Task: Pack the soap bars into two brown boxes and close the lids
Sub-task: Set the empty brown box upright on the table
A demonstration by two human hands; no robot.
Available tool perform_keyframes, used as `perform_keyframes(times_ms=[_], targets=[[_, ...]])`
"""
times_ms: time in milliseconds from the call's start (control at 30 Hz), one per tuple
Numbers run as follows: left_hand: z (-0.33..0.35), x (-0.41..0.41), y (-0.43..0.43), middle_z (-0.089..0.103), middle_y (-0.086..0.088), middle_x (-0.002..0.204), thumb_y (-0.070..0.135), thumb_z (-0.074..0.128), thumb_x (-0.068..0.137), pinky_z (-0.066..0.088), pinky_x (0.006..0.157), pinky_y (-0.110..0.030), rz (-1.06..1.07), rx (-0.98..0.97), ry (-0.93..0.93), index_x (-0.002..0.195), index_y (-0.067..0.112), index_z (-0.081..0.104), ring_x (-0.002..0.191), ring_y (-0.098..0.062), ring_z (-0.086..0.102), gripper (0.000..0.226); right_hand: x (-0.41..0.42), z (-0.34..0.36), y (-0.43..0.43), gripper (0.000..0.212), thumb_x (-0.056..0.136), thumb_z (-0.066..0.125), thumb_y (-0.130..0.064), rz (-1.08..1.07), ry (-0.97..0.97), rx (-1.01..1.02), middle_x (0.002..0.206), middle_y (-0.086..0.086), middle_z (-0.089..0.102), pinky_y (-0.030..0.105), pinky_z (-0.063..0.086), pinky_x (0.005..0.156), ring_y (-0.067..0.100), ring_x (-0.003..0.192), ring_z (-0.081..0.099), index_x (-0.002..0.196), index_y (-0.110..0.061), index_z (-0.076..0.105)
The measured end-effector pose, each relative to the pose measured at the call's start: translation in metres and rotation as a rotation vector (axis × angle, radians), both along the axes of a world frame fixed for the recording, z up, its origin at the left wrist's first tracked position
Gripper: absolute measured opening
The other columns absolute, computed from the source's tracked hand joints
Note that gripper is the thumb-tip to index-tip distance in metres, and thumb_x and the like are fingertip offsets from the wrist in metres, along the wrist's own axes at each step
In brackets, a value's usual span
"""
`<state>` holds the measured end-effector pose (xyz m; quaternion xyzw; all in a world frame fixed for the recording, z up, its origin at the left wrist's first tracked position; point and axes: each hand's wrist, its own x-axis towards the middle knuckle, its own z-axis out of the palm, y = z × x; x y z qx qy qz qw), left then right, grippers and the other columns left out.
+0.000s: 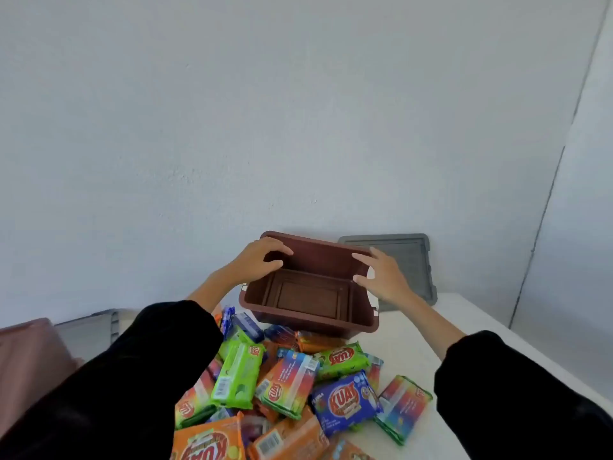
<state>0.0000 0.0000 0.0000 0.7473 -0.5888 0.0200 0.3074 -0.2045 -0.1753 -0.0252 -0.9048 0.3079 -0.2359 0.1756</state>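
Note:
An empty brown plastic box is tilted toward me at the back of the white table, its open top facing the camera. My left hand grips its upper left rim with curled fingers. My right hand holds the right rim, fingers and thumb on the edge. A heap of wrapped soap bars in green, orange, blue and rainbow packs lies in front of the box. A second brown box shows at the left edge, partly hidden by my left sleeve.
A grey lid leans against the wall behind the box on the right. Another grey lid lies at the left beside the second box. The white table ends at the wall behind and drops off at the right.

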Motion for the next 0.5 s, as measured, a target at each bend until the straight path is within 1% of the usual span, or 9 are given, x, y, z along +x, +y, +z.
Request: perform_keyframes(times_ms=[67, 133, 267, 400, 500], targets=[[-0.004, 0.013, -0.010, 0.042, -0.006, 0.142, 0.013, 0.051, 0.093, 0.022, 0.110, -0.032, 0.060, -0.013, -0.033, 0.123, 0.020, 0.057, 0.134, -0.021, 0.033, 0.032, 0.005, -0.007, -0.013, 0.056, 0.089, 0.057, -0.033, -0.052, -0.053, -0.019, 0.156, 0.004, 0.015, 0.043, 0.027, 0.110, 0.025, 0.144, 0.010, 0.141, -0.031, 0.036], [-0.015, 0.028, -0.021, 0.033, -0.007, 0.148, 0.017, 0.051, 0.093, 0.019, 0.113, -0.038, 0.120, -0.028, -0.029, 0.127, 0.026, 0.053, 0.137, -0.024, 0.027, 0.035, 0.012, -0.019, -0.026, 0.059, 0.089, 0.056, -0.036, -0.082, -0.073, -0.037, 0.157, 0.003, 0.009, 0.042, 0.029, 0.109, 0.026, 0.144, 0.006, 0.143, -0.032, 0.032], [-0.031, 0.050, -0.043, 0.022, -0.004, 0.153, 0.023, 0.051, 0.093, 0.021, 0.114, -0.039, 0.183, -0.088, -0.042, 0.133, 0.032, 0.046, 0.140, -0.024, 0.022, 0.041, 0.026, -0.035, -0.054, 0.065, 0.089, 0.055, -0.038, -0.139, -0.061, -0.059, 0.158, 0.004, -0.002, 0.042, 0.028, 0.110, 0.030, 0.144, 0.001, 0.145, -0.033, 0.023], [-0.043, 0.067, -0.059, 0.014, -0.003, 0.155, 0.026, 0.053, 0.093, 0.027, 0.112, -0.039, 0.232, -0.084, -0.052, 0.139, 0.033, 0.037, 0.141, -0.024, 0.023, 0.049, 0.038, -0.052, -0.074, 0.066, 0.089, 0.056, -0.037, -0.127, -0.115, 0.030, 0.158, 0.003, -0.007, 0.044, 0.025, 0.112, 0.033, 0.144, 0.001, 0.146, -0.033, 0.022], [-0.049, 0.076, -0.067, 0.011, -0.003, 0.156, 0.028, 0.052, 0.093, 0.028, 0.111, -0.039, 0.278, -0.063, -0.065, 0.142, 0.031, 0.032, 0.140, -0.024, 0.024, 0.053, 0.046, -0.062, -0.083, 0.066, 0.089, 0.056, -0.034, -0.102, -0.167, 0.084, 0.158, 0.003, -0.008, 0.041, 0.024, 0.112, 0.031, 0.145, 0.006, 0.146, -0.032, 0.022]])
